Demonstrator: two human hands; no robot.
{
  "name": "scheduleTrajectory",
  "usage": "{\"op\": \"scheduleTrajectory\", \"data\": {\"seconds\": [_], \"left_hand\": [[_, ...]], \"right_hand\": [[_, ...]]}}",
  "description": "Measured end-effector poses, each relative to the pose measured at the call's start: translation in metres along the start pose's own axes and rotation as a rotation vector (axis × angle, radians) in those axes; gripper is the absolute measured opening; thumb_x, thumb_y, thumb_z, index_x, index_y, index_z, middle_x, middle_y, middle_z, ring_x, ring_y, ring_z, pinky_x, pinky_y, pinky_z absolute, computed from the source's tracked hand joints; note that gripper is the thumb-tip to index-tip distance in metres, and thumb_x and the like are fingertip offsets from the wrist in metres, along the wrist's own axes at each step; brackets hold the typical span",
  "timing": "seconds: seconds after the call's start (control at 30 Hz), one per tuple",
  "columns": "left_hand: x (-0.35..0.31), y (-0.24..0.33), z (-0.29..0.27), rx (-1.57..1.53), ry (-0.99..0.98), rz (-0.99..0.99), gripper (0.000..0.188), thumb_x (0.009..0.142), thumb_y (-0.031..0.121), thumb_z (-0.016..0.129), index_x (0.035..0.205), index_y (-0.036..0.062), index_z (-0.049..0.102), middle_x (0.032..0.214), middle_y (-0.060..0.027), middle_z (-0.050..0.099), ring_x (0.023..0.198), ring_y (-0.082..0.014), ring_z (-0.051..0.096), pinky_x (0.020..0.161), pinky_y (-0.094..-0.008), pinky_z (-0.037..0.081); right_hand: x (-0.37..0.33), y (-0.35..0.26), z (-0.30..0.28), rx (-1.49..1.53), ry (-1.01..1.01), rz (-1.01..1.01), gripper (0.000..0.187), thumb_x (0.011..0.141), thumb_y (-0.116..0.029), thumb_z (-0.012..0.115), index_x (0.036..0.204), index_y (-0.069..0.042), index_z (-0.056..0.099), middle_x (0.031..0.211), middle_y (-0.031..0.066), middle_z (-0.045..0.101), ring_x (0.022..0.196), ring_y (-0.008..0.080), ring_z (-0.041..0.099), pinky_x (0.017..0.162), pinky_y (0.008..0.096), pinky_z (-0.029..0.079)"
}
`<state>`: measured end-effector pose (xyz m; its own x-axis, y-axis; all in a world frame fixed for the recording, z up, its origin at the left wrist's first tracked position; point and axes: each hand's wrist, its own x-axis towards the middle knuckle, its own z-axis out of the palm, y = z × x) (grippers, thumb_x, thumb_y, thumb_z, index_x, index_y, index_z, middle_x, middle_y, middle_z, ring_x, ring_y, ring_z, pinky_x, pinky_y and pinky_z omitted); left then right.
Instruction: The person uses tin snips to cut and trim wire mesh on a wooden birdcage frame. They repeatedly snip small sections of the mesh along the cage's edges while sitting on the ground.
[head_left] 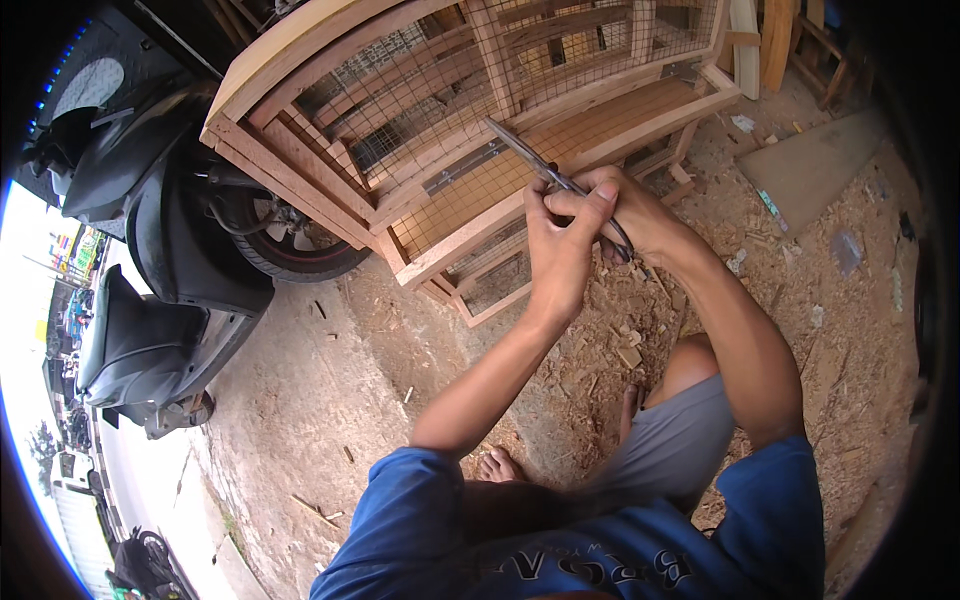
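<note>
A pair of dark metal scissors (518,148) is held out in front of me, its blades together and pointing up and left over the wire mesh. My right hand (642,212) is closed around the handles, and a dark handle loop shows below its fingers. Against it, my left hand (558,248) is closed at the scissors near the pivot, thumb and fingers bent; the exact grip is partly hidden. Just beyond both hands stands a wooden frame cage (440,255) covered with wire mesh (425,70). A dark metal strip (462,168) lies along one of its rails.
A black motor scooter (170,230) is parked at the left, its wheel close to the cage. Wood shavings (625,340) litter the concrete floor. A flat board (815,165) lies at the right, with wooden planks (778,45) leaning behind. Beyond the scooter runs a bright street.
</note>
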<state>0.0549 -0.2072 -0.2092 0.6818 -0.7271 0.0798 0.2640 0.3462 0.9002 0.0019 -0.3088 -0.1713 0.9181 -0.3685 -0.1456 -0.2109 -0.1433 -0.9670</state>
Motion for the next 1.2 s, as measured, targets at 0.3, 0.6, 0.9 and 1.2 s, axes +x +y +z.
{"op": "scheduleTrajectory", "data": {"seconds": [0.3, 0.6, 0.9, 1.2], "left_hand": [[-0.003, 0.004, 0.002, -0.001, 0.006, -0.004, 0.077, 0.083, 0.046, 0.076, 0.128, 0.0004, 0.033, 0.106, -0.0142, 0.054, 0.083, -0.0197, 0.061, 0.058, -0.0315, 0.054], [-0.002, 0.006, -0.001, 0.024, -0.022, 0.015, 0.083, 0.083, 0.049, 0.075, 0.130, -0.0036, 0.031, 0.103, -0.0158, 0.052, 0.082, -0.0206, 0.061, 0.057, -0.0333, 0.054], [0.009, 0.013, -0.014, 0.065, -0.060, -0.004, 0.091, 0.086, 0.050, 0.071, 0.138, -0.0090, 0.025, 0.098, -0.0186, 0.058, 0.071, -0.0209, 0.063, 0.061, -0.0332, 0.055], [0.014, 0.019, -0.020, 0.112, -0.098, -0.030, 0.095, 0.086, 0.051, 0.071, 0.140, -0.0109, 0.024, 0.097, -0.0203, 0.061, 0.070, -0.0222, 0.065, 0.065, -0.0348, 0.058]], "right_hand": [[0.002, 0.000, -0.004, 0.009, -0.052, 0.003, 0.036, 0.090, -0.037, 0.066, 0.076, -0.005, 0.061, 0.055, -0.0030, 0.047, 0.041, 0.0070, 0.045, 0.037, 0.0234, 0.035], [0.006, 0.002, -0.004, -0.009, -0.058, 0.008, 0.035, 0.090, -0.036, 0.066, 0.075, -0.005, 0.061, 0.054, -0.0026, 0.048, 0.041, 0.0073, 0.046, 0.036, 0.0235, 0.035], [0.012, -0.006, 0.002, -0.071, 0.026, 0.020, 0.036, 0.089, -0.036, 0.064, 0.073, -0.004, 0.062, 0.055, -0.0019, 0.049, 0.043, 0.0075, 0.046, 0.037, 0.0246, 0.032], [0.021, -0.004, 0.004, -0.048, 0.057, -0.012, 0.037, 0.087, -0.032, 0.065, 0.073, 0.003, 0.064, 0.053, 0.0043, 0.054, 0.040, 0.0121, 0.050, 0.033, 0.0257, 0.035]]}}
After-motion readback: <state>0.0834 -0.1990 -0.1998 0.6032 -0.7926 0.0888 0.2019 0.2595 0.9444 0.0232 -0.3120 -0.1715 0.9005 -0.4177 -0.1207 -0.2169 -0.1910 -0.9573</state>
